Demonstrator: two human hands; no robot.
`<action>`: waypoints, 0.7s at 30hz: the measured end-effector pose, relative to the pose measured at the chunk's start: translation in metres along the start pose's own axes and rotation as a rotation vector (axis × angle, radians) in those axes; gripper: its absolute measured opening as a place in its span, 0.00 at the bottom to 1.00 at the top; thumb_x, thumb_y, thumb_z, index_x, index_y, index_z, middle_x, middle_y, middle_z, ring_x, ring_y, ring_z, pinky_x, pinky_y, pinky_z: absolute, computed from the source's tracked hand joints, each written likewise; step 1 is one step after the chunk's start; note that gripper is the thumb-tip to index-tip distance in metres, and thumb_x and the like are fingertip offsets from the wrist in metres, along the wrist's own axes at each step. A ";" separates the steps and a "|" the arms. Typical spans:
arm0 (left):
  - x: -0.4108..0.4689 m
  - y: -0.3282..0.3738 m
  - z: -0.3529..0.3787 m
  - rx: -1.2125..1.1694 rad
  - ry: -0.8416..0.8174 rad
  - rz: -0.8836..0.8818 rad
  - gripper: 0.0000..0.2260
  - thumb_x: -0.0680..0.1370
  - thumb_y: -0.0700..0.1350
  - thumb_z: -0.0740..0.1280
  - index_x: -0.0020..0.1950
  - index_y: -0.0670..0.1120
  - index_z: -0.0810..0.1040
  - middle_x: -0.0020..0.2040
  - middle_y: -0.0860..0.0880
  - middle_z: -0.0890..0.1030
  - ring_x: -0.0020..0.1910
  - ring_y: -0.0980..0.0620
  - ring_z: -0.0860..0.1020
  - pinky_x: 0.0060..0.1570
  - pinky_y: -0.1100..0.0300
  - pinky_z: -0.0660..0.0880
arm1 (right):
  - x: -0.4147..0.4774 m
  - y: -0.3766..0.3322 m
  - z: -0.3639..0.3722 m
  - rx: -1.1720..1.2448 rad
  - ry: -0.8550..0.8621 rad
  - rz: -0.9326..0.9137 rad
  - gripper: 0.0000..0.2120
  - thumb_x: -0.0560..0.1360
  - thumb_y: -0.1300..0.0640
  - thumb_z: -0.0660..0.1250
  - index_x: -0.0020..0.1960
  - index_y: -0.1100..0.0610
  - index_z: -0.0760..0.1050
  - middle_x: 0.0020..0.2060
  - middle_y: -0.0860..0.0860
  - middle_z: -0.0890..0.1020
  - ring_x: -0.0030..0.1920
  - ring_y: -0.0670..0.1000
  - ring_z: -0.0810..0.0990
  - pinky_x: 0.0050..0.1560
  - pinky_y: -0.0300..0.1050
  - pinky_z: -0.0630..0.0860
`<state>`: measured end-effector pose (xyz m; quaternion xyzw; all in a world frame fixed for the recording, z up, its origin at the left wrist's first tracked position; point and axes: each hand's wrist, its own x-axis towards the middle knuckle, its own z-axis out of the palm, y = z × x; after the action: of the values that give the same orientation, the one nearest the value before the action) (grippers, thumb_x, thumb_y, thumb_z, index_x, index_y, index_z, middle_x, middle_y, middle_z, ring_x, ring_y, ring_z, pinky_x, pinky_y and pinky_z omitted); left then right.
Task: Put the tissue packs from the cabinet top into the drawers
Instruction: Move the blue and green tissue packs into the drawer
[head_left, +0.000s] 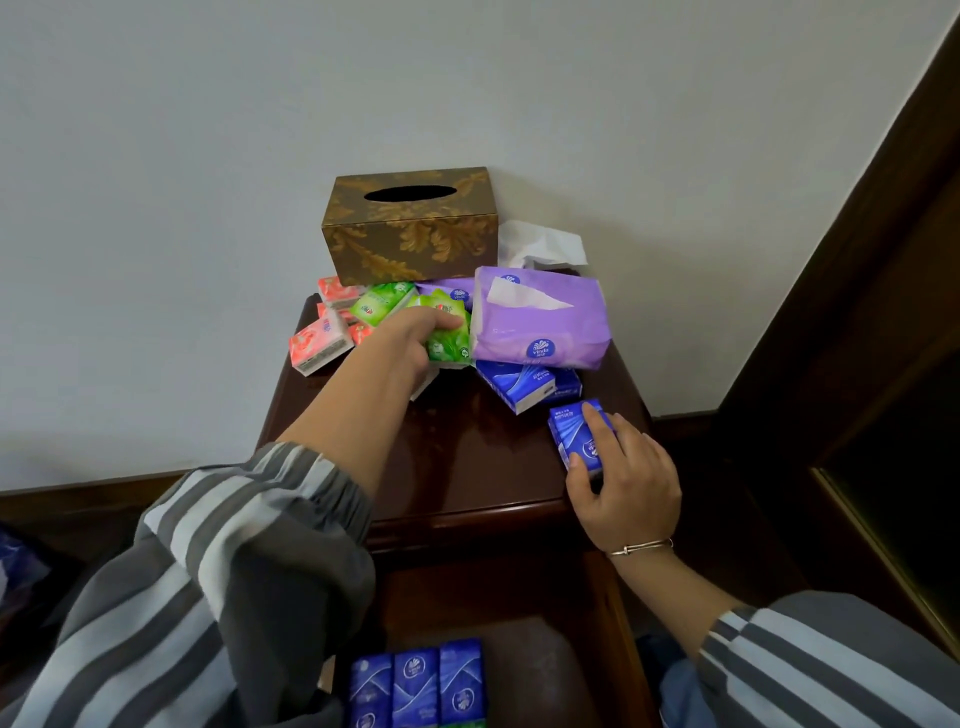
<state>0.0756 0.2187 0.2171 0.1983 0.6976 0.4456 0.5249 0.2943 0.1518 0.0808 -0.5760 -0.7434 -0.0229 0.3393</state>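
- While three blue packs (415, 680) already stand side by side in the open drawer (545, 670), well in front of and below the brown tissue box (410, 223), most of the packs are still on the cabinet top (467, 467). I judge the task begun but less than half done.
- The right hand (623, 478) grips a fourth blue pack (579, 434) to the front right of the box, near the top's front edge, with its fingers curled over the pack.
- The left hand (410, 338) closes its fingers over a green pack (449, 340) just in front of the box.
- Packs left on top, counted:
  - one more green one (382, 301) touching the box's front;
  - at least three red packs (317, 348) at the box's front left, partly hidden by each other;
  - what look like two blue ones in a heap (524, 382) to the front right;
  - one large purple pack (540, 322), opened, beside the box's right end;
  - one small purple pack (452, 292) wedged against the box's front.
- One loose white tissue (540, 244) lies to the right of the box.
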 end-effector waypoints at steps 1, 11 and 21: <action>-0.001 0.000 -0.003 -0.026 -0.009 0.011 0.10 0.76 0.38 0.67 0.36 0.43 0.70 0.17 0.49 0.75 0.14 0.54 0.73 0.10 0.69 0.62 | 0.000 0.000 0.000 0.005 -0.001 0.000 0.26 0.72 0.43 0.57 0.64 0.56 0.74 0.54 0.57 0.81 0.51 0.55 0.82 0.49 0.49 0.78; -0.015 -0.058 -0.132 -0.302 0.065 0.173 0.13 0.73 0.45 0.70 0.55 0.41 0.79 0.45 0.42 0.84 0.40 0.45 0.82 0.46 0.49 0.79 | 0.003 0.000 -0.016 0.029 -0.100 -0.018 0.30 0.71 0.38 0.57 0.65 0.55 0.73 0.53 0.52 0.81 0.54 0.55 0.79 0.55 0.51 0.70; -0.009 -0.126 -0.165 -0.308 0.238 0.264 0.26 0.72 0.49 0.73 0.64 0.38 0.69 0.56 0.40 0.80 0.50 0.46 0.81 0.44 0.56 0.77 | -0.004 -0.082 -0.048 0.588 -0.104 0.037 0.31 0.65 0.54 0.76 0.65 0.53 0.69 0.59 0.51 0.76 0.60 0.51 0.76 0.62 0.47 0.72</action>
<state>-0.0473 0.0778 0.1261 0.1513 0.6463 0.6319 0.4001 0.2463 0.1001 0.1447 -0.4667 -0.7240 0.2290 0.4535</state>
